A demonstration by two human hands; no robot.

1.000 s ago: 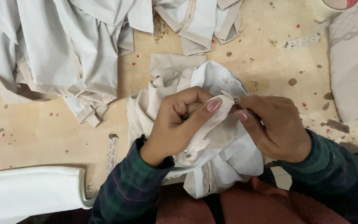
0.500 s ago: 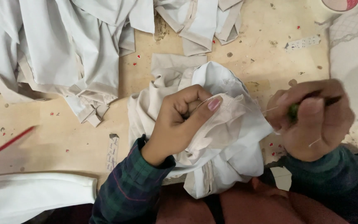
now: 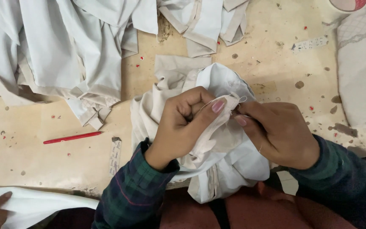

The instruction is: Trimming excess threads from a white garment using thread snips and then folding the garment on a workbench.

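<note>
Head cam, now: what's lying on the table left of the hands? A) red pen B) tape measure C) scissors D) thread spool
A: a red pen lies flat on the bare table, left of the left hand, which grips the white garment together with the right hand.

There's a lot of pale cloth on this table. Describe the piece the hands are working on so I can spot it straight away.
Start at the tan table; heaps of white garments lie along its far edge. The worked cloth is the bunched white piece at the near edge, gripped by the left hand and right hand. Only it hangs off towards the lap.
</note>
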